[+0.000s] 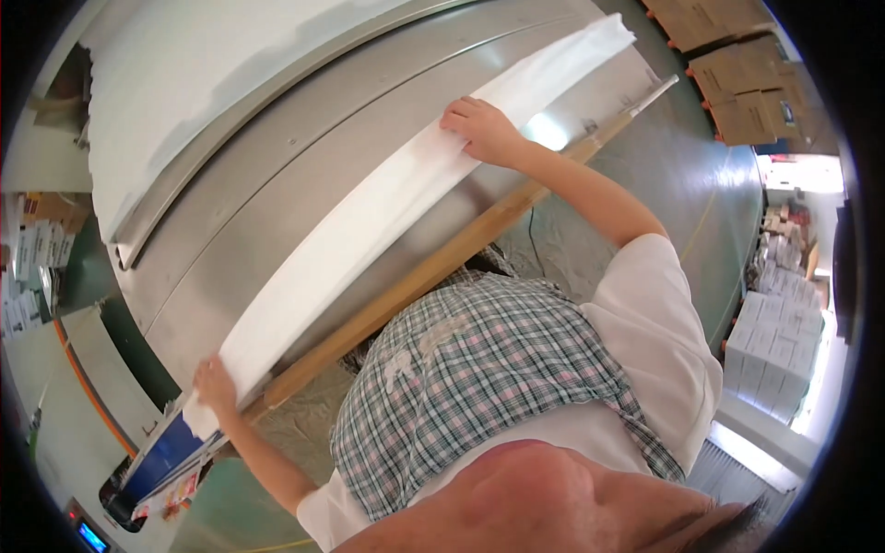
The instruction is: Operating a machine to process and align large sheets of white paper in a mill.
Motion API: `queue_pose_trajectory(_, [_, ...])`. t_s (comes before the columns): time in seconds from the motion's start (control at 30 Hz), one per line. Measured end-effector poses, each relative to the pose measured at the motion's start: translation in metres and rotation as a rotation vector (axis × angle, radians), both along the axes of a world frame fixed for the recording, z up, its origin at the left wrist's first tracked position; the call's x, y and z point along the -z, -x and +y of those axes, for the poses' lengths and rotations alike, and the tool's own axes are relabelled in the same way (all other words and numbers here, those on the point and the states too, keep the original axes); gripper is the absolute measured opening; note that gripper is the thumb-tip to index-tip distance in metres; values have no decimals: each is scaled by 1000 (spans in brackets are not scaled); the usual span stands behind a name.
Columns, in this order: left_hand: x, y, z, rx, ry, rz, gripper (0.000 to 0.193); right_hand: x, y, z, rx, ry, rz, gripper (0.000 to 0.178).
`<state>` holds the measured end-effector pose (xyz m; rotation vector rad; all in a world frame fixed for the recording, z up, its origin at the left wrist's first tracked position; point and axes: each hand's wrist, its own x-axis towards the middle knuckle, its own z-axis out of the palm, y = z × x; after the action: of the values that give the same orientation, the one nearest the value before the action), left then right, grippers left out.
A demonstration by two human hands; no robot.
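A long white folded sheet lies slantwise over the metal table, from the near left to the far right. It looks soft; whether it is cloth, film or paper I cannot tell. My left hand grips it close to its near left end, fingers bent over the edge. Farther along, past the middle, my right hand closes on the same sheet with curled fingertips at its far edge. The right end of the sheet extends freely beyond that hand.
A wooden bar runs along the near edge of the metal table, close to my checked apron. White material covers a raised metal-edged part beyond. Stacked cardboard boxes and white cartons stand to the right.
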<state>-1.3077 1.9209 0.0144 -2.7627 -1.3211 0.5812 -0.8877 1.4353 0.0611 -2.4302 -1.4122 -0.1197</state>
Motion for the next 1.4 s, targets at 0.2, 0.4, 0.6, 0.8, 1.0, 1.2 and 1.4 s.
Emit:
queue_pose_trajectory(0.2, [-42,1,-6,-191,-298,-37,49,2,-49,-39,50,9,-47,32])
queue_pose_trajectory(0.4, [-8,-105,-91,-210,-111,-215,54,10,-135,-122,191,35,-206,29])
queue_pose_trajectory(0.6, [-14,-152,-144,-326,-153,-111,56,13,-253,-231,527,29,-379,23])
queue_pose_trajectory(0.8, [-2,-153,-149,-371,-177,-88,56,-8,-310,-292,685,-208,-512,23])
queue_pose_trajectory(1.0, [-4,-160,-153,-441,-175,-50,58,30,-328,-333,625,-34,-454,22])
queue_pose_trajectory(1.2, [7,-150,-148,-457,-148,-121,64,35,-347,-367,541,39,-344,19])
queue_pose_trajectory(1.4, [6,-157,-161,-345,-220,-113,51,8,-367,-349,502,15,78,29])
